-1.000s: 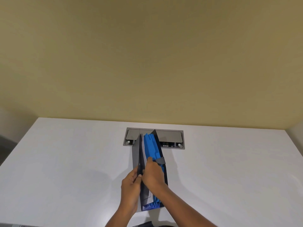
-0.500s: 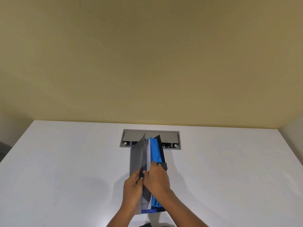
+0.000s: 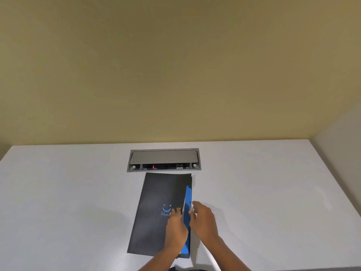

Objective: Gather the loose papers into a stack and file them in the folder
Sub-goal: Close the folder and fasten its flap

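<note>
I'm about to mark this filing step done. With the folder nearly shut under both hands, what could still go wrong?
1. The folder gapes along its right edge, where a blue strip shows; the contents might slip out if it is lifted now.
2. The left hand presses the cover while the right hand is at that edge; pressing down could crease what pokes out.
3. Its far end lies beside the cable box.

Office, white desk (image 3: 78,192), built-in power socket box (image 3: 164,160), bare wall (image 3: 175,65)

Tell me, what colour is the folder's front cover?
Black, with a small blue smiley logo, on the folder; clearest in the head view.
</note>
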Demonstrator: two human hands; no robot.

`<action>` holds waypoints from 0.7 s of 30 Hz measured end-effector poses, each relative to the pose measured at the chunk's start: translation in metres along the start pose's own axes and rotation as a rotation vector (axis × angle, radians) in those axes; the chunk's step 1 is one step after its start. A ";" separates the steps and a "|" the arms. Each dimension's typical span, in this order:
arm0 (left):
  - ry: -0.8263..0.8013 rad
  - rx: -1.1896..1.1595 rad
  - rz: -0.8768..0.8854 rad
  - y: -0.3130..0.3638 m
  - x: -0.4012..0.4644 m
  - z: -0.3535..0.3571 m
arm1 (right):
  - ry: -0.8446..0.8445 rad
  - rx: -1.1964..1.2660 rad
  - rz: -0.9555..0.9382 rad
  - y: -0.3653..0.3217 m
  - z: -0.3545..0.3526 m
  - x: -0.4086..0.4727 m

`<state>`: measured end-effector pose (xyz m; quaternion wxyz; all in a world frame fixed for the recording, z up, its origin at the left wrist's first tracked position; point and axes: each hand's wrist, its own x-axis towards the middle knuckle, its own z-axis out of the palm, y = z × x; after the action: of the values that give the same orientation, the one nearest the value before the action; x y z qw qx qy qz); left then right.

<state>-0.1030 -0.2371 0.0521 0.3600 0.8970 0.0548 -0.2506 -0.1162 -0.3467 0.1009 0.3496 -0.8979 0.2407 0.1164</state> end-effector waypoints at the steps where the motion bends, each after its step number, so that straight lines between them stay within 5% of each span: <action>1: -0.009 0.073 -0.001 -0.002 -0.001 0.008 | 0.005 -0.005 0.009 0.009 -0.003 -0.002; 9: -0.073 0.399 0.051 -0.022 -0.005 0.018 | 0.003 -0.077 0.025 0.064 0.000 0.004; 21: -0.004 0.690 0.035 -0.102 0.014 -0.029 | -0.136 -0.153 -0.148 0.036 0.038 0.048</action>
<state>-0.1074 -0.1443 -0.0001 0.0399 0.9662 -0.0493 -0.2498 -0.0952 -0.3601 0.0344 0.3035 -0.9273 0.1399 0.1687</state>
